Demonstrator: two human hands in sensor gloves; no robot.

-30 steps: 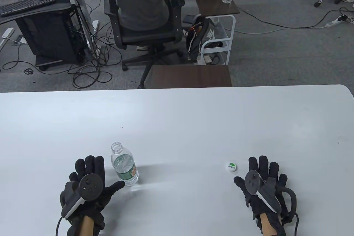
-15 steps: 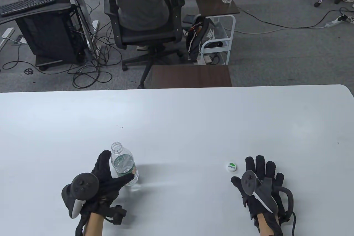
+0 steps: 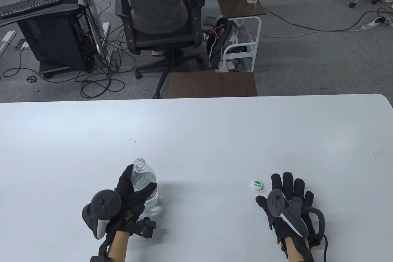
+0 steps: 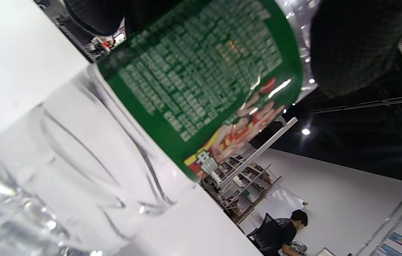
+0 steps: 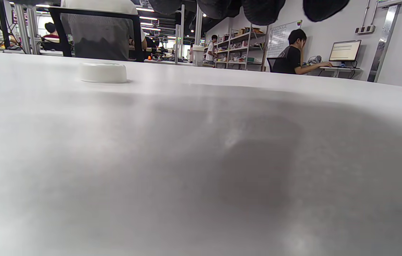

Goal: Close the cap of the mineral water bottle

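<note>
White table (image 3: 215, 127), L hand (image 3: 129, 200) grips uncapped bottle (image 3: 144, 182), water inside, cap (image 3: 257, 185) apart

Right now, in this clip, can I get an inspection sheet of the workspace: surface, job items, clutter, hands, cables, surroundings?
Surface: white table, a few tiny dark specks.
Job's things: bottle upright, mouth open, uncapped; white cap with green top lies on the table, apart from the bottle.
Clutter: nothing seen on the table besides these.
Grippers: left hand grips the bottle around its label, fingers wrapped round it; right hand lies flat and spread, just right of the cap, not touching it.
Cables: glove leads trail from both wrists; tangled cords on the floor beyond.
Surroundings: office chair, small brown side table, keyboard stand, people at desks in the wrist views.
</note>
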